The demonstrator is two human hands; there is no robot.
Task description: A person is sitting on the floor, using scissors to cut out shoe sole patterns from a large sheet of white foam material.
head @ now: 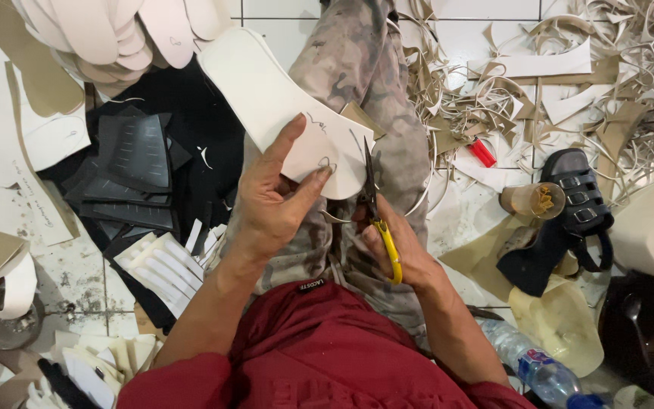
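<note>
The left hand (270, 208) holds a white sole-shaped sheet (281, 106) up over the person's lap. Its grip pinches the sheet near the wide bottom end, thumb on top and fingers behind. The right hand (403, 254) holds scissors with yellow handles (378, 216). Its fingers are closed through the handles, and the blades stand at the sheet's bottom right edge, right by a pencil line.

The cutting looks only partly done. The long upper part of the sheet has a smooth, rounded edge, so that part seems finished. The bottom end near the blades looks like it needs more trimming, and a thin curl of scrap hangs just under the scissors.

A lot of work seems done already: a big pile of pale cut strips (554, 83) lies on the tiled floor (77, 280) to the right, and a stack of pale sole shapes (115, 34) sits at the top left. Dark sheets (134, 163) lie beside the left hand.
</note>
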